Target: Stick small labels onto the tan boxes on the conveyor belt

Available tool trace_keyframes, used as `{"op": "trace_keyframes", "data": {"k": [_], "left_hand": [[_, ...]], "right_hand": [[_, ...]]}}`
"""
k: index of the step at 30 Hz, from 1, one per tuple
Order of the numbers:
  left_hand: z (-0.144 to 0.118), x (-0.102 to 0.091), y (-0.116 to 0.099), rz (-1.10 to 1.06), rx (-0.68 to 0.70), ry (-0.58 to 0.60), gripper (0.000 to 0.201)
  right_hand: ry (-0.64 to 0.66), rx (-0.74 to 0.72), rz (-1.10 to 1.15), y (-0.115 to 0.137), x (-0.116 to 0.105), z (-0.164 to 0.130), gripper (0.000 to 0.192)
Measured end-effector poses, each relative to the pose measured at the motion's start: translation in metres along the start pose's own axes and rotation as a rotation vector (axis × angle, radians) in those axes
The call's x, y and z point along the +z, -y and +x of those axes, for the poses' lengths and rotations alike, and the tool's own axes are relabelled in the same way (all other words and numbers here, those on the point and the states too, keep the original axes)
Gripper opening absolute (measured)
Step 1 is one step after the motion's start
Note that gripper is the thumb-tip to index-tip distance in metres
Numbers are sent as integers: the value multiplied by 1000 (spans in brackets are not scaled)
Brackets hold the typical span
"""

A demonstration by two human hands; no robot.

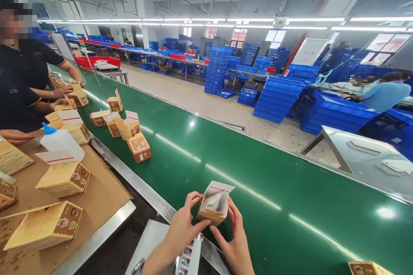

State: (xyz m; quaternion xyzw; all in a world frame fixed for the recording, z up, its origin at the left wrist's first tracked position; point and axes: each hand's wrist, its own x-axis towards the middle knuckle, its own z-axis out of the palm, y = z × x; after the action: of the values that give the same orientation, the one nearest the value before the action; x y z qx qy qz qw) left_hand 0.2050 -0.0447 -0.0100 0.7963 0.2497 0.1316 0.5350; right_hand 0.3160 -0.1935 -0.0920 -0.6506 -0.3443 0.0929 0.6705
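Large workshop hall, strip lights overhead; a long green belt (pixel 258 172) crosses the view and serves as reference. Beyond the belt: stacked blue crates (pixel 277 99). Left of the belt: a counter topped with a cardboard sheet (pixel 105 187), bearing more boxes (pixel 72 180) and a white bottle (pixel 66 144) with a blue cap. A co-worker's hand (pixel 63 91) is among boxes at the belt's far left.

Subject: open box (pixel 209 218), at the belt's near edge; whether it rests on the belt or is lifted, cannot tell. White flap (pixel 222 186) with red stripe stands up; something pale (pixel 213 202) sits inside, not identifiable.

Grip: left hand (pixel 183 225) closed round the box's left side, thumb on the front; right hand (pixel 235 238) holds the right side, fingers along the wall.

Step in hand, judged: steadying the box, mouth upward. Judged need for any next move on the flap: one hand keeps the walls square, the other comes free.
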Motion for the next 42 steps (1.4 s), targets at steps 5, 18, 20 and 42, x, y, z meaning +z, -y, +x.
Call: {"op": "trace_keyframes", "data": {"k": [5, 18, 20, 42], "left_hand": [[-3, -4, 11, 188, 156, 60, 37], [7, 13, -17, 632, 228, 149, 51], [8, 20, -24, 632, 226, 150, 46], [16, 68, -30, 410, 355, 216, 50]], "right_hand": [[105, -169, -176, -16, -14, 20, 68], [224, -300, -368, -7, -62, 28, 56], [312, -306, -348, -4, -79, 38, 49], [258, -298, -350, 7, -119, 20, 46]]}}
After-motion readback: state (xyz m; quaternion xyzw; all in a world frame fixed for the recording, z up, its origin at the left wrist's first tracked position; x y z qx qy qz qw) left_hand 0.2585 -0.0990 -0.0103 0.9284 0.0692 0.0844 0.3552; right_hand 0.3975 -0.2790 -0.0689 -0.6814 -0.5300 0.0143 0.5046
